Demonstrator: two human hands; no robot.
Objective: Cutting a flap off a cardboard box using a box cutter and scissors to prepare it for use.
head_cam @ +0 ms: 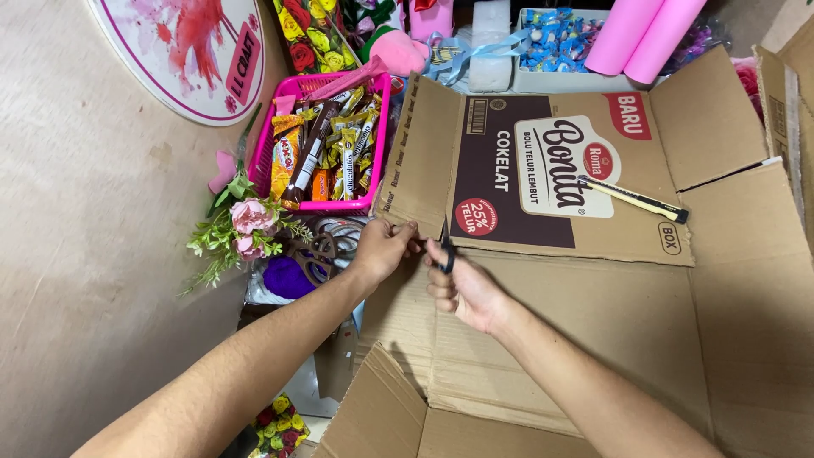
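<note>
Head view, L to R. Far left: round white sign (182, 51) w/ pink floral print, lying on the tan floor (76, 254). Below it, a sprig of artificial pink flowers (242, 229) w/ green leaves. Just right of the sprig: pink plastic basket (275, 140) filled w/ wrapped snack bars (335, 153); a purple object (287, 278) lies near the basket's front edge, partly hidden.

Centre: left hand (383, 248), fingers closed in a pinch on the lower edge of a side flap of the flattened cardboard box (593, 322). Right hand (462, 288) sits just beside it, fingers curled shut around the dark handle of scissors (446, 253); blades meet the cardboard at the crease between flap and printed panel. The two hands are close, nearly touching.

The box is spread open across centre and right, brown inner faces up, except one printed dark-brown and white panel. On that panel, toward its right end, lies a pencil (636, 199), pale w/ black tip, tilted.

Top right, beyond the box: tray of blue-wrapped sweets (555, 38) and two pink paper rolls (644, 34), leaning side by side.
</note>
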